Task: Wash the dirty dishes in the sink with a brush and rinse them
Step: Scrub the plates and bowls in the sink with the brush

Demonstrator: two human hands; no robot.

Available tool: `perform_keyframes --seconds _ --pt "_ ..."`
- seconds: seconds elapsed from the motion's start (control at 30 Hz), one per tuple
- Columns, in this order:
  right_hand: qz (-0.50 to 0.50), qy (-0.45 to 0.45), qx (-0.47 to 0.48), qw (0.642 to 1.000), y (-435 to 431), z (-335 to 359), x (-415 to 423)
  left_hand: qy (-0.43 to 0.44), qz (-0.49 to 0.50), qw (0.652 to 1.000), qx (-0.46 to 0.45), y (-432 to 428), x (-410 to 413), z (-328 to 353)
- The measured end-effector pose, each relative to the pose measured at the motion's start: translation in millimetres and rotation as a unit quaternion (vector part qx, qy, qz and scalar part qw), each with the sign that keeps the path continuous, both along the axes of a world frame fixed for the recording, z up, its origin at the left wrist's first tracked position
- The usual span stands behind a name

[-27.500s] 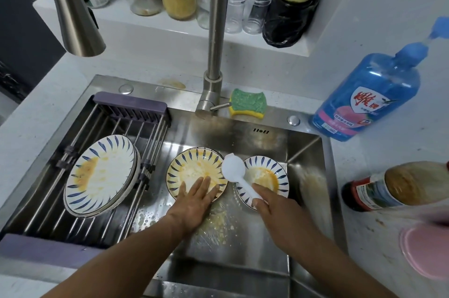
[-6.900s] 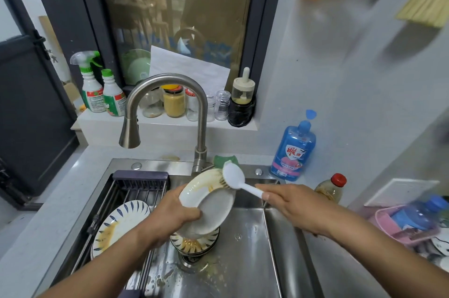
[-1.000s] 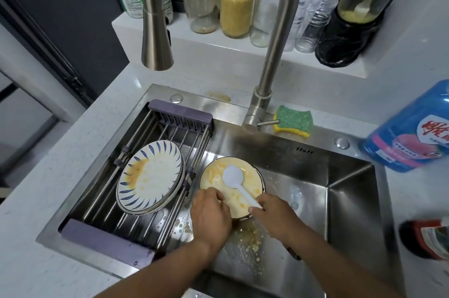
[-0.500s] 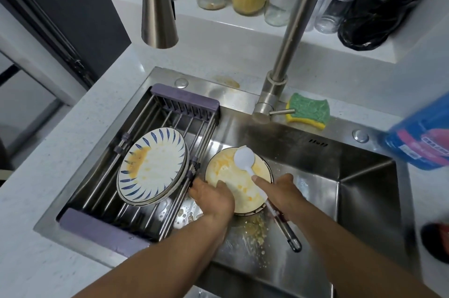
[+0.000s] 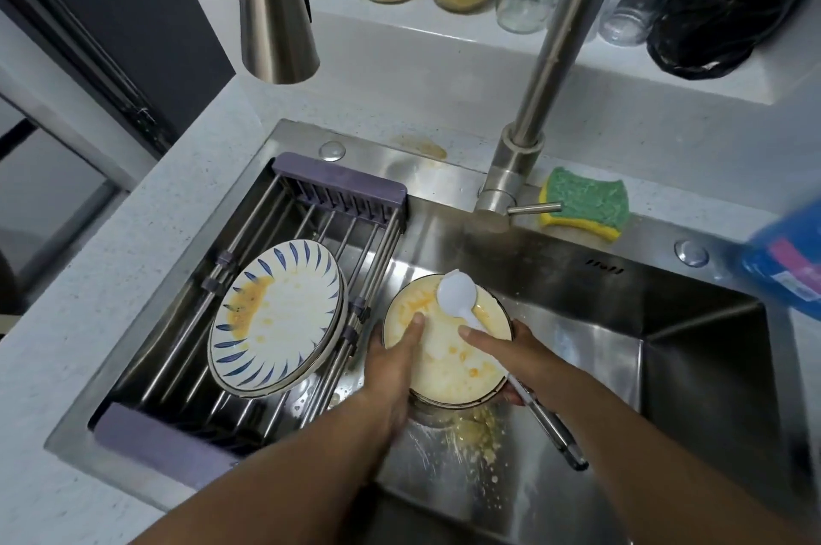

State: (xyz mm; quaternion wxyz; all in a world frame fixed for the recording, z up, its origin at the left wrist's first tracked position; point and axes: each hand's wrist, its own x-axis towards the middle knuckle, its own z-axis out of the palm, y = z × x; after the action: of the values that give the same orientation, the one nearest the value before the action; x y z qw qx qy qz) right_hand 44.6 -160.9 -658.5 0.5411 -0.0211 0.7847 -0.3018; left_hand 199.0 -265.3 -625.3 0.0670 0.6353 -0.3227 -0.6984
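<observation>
The sink (image 5: 693, 371) is of steel, and yellow food scraps are scattered on its wet floor. A drying rack (image 5: 340, 184) is laid over its left part, and on it a stack of blue-patterned plates (image 5: 284, 313) is resting, the top one smeared with yellow sauce. No water is seen running from the faucet (image 5: 551, 56).

The plate (image 5: 448, 362) now being washed is held low in the middle of the sink, just beside the rack, its face turned up and coated with yellowish film. It is judged to be ceramic: stiff, rather heavy for one hand, breakable if knocked against the steel, and slippery under this film. It is best taken at the rim, thumb on the face and fingers beneath.

The left hand (image 5: 395, 358) is clamped on the plate's left edge in this way; the thumb is seen on the face, the other fingers are hidden below.

The right hand (image 5: 511, 344) is closed around the brush (image 5: 455, 293), the forefinger stretched along its white neck. The head is pressed on the far part of the plate, and the dark handle sticks out behind the hand. The brush is judged light and stiff, so a grasp near the neck gives more pressure.
</observation>
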Motion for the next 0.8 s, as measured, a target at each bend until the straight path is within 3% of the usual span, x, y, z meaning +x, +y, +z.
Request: perform_keyframes --seconds 0.13,0.3,0.53,0.8 --pt "0.022 -0.010 -0.014 1.000 4 -4 -6 0.047 -0.113 0.992 0.034 -24 2 -13" --pt "0.025 -0.039 -0.064 0.997 10 -2 -7 0.033 -0.133 0.990 0.014 -30 -1 -24" --pt "-0.001 -0.042 -0.029 0.999 52 8 -5 0.040 -0.180 0.982 -0.040 -6 -15 -32" --pt "-0.061 -0.007 0.001 0.998 117 21 -15 0.077 -0.278 0.957 0.025 40 -48 -25"
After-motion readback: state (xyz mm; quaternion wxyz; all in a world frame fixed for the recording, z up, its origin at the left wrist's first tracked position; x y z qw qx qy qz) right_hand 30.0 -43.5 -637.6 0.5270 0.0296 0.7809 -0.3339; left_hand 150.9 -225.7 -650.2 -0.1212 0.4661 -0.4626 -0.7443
